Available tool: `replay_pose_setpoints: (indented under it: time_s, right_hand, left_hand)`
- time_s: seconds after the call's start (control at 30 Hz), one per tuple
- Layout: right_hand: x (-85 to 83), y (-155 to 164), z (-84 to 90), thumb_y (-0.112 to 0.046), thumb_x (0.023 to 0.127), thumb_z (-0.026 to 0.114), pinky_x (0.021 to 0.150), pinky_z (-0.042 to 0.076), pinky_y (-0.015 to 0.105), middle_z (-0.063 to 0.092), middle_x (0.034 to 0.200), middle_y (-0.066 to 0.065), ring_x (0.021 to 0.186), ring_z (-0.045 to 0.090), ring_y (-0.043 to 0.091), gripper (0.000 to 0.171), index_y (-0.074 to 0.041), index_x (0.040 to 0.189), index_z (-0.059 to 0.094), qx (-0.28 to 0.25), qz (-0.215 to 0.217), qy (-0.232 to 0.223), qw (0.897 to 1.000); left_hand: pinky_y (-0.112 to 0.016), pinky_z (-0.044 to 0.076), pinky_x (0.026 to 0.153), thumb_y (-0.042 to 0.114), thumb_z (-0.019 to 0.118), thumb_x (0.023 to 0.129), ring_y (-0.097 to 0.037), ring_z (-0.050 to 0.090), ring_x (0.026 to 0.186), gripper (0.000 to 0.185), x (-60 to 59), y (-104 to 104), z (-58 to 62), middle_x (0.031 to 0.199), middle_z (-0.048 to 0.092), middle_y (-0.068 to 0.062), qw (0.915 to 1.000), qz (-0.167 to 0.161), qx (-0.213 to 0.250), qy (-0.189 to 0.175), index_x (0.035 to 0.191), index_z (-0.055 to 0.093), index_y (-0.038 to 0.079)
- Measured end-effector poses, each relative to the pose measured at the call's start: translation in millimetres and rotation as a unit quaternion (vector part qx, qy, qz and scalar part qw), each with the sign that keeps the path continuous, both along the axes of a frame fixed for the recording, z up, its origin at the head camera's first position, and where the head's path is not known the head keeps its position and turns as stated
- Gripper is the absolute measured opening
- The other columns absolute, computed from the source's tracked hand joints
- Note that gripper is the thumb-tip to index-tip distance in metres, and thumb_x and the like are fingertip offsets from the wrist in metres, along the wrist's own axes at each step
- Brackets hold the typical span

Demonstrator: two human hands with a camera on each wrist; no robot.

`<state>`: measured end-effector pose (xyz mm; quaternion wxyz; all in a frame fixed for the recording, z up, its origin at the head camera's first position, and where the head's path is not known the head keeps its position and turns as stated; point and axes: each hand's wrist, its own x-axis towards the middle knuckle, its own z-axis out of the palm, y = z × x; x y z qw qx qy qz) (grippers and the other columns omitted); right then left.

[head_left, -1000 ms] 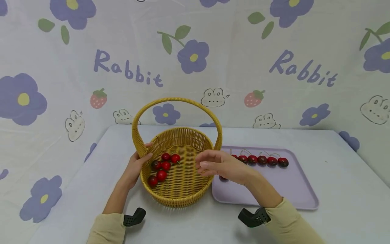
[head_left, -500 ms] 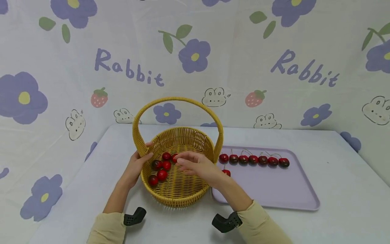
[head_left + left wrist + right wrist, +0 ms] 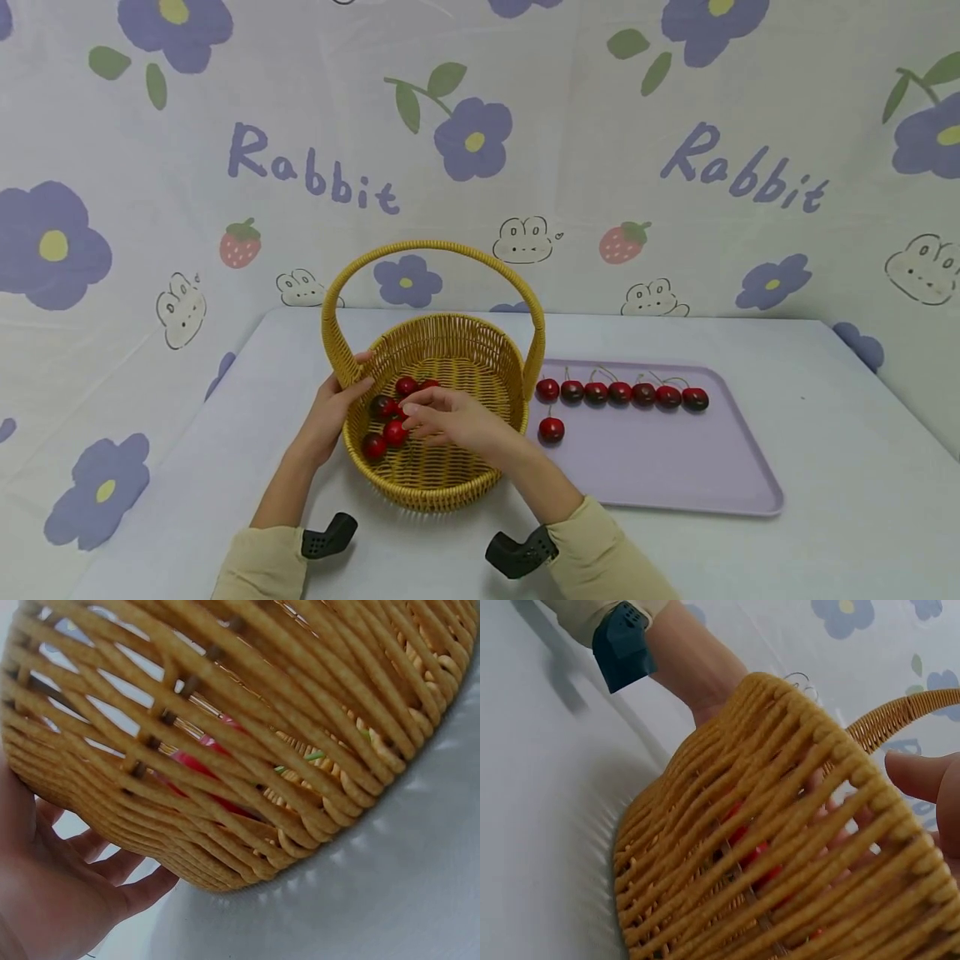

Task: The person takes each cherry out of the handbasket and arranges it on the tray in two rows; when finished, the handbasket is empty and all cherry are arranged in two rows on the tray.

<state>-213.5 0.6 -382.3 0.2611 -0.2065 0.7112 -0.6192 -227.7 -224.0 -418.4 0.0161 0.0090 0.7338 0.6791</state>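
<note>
Three pictures show this moment, and each one shows something different. Only the head view shows the whole scene: the round yellow woven basket with a tall hoop handle (image 3: pixel 420 487) sits in the middle of the frame on the pale table (image 3: pixel 825 417), and the flat lilac plastic tray (image 3: pixel 675 475) lies just to its right. The left wrist view looks up close at the basket's wall (image 3: pixel 247 750), with red showing through the gaps and the palm at the lower left. The right wrist view sees the basket (image 3: pixel 735 885) from the other side, with red fruit behind the weave, a fingertip at the right edge and the other arm's sleeve at the top.

The left hand (image 3: pixel 330 412) holds the basket's left rim, thumb over the edge and fingers on the outside wall. The right hand (image 3: pixel 446 421) is down inside the basket, fingers curled loosely among the shiny red cherries in the basket (image 3: pixel 393 432). I cannot tell if it pinches one, because the hand hides its fingertips.

Five cherries or so show in the basket at the left of its floor, and the hand may hide more. Seven cherries in a row (image 3: pixel 620 392) lie along the top of the tray. One lone cherry (image 3: pixel 551 429) lies below the row's left end, close to the basket.
</note>
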Motion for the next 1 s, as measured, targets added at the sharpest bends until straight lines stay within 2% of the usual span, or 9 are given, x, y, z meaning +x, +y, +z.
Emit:
replay_pose_setpoints:
  time_s: [0.17, 0.4, 0.57, 0.73, 0.87, 1.0]
  right_hand:
    - [1.4, -7.8, 0.2, -0.035, 0.097, 0.054, 0.088, 0.049, 0.04, 0.063, 0.114, 0.014, 0.105, 0.061, 0.029, 0.047, -0.001, 0.129, 0.054, 0.012, 0.007, -0.013, 1.0]
    - [6.9, -21.5, 3.6, -0.044, 0.097, 0.051, 0.089, 0.047, 0.045, 0.059, 0.121, 0.015, 0.112, 0.056, 0.032, 0.06, 0.0, 0.138, 0.046, 0.028, -0.006, -0.056, 0.998]
    - [11.8, -31.0, 6.8, -0.048, 0.097, 0.047, 0.088, 0.047, 0.047, 0.057, 0.125, 0.016, 0.113, 0.055, 0.034, 0.061, -0.002, 0.138, 0.048, 0.059, -0.012, -0.071, 0.996]
    - [16.3, -36.2, 5.9, -0.051, 0.096, 0.046, 0.086, 0.049, 0.045, 0.056, 0.126, 0.015, 0.108, 0.058, 0.03, 0.066, -0.003, 0.141, 0.044, 0.103, -0.003, -0.062, 0.993]
    - [18.1, -37.4, 2.4, -0.056, 0.096, 0.042, 0.092, 0.044, 0.047, 0.054, 0.131, 0.01, 0.108, 0.058, 0.026, 0.068, -0.006, 0.143, 0.043, 0.135, 0.011, -0.036, 0.99]
    - [19.9, -36.6, 1.5, -0.056, 0.097, 0.039, 0.094, 0.042, 0.049, 0.054, 0.131, 0.01, 0.106, 0.058, 0.026, 0.068, -0.007, 0.144, 0.042, 0.14, 0.015, -0.027, 0.99]
  left_hand:
    - [-0.051, 0.019, 0.108, 0.015, 0.046, 0.1, -0.031, 0.032, 0.131, 0.047, -0.3, -0.8, -2.5, 0.145, 0.035, -0.018, 1.0, 0.0, 0.003, 0.0, 0.145, 0.033, 0.008]
    - [-0.05, 0.019, 0.108, 0.015, 0.046, 0.1, -0.031, 0.033, 0.13, 0.047, -0.5, -0.9, -2.4, 0.144, 0.036, -0.018, 1.0, -0.002, 0.006, 0.006, 0.145, 0.033, 0.007]
    - [-0.049, 0.019, 0.108, 0.015, 0.046, 0.1, -0.03, 0.034, 0.13, 0.047, -0.1, -0.3, -0.6, 0.144, 0.037, -0.018, 0.9999, -0.001, 0.011, 0.005, 0.145, 0.034, 0.007]
    - [-0.051, 0.019, 0.108, 0.014, 0.045, 0.101, -0.031, 0.033, 0.13, 0.047, 0.9, 0.5, 0.8, 0.144, 0.036, -0.018, 0.9999, -0.001, 0.012, 0.002, 0.145, 0.033, 0.007]
    - [-0.05, 0.02, 0.108, 0.014, 0.045, 0.101, -0.031, 0.034, 0.13, 0.047, 1.6, 1.1, 1.4, 0.144, 0.036, -0.018, 0.9999, 0.001, 0.011, 0.0, 0.146, 0.033, 0.007]
    - [-0.049, 0.021, 0.107, 0.013, 0.045, 0.101, -0.031, 0.034, 0.13, 0.047, 1.6, 2.0, 1.3, 0.144, 0.036, -0.019, 0.9999, 0.001, 0.013, 0.002, 0.146, 0.033, 0.006]
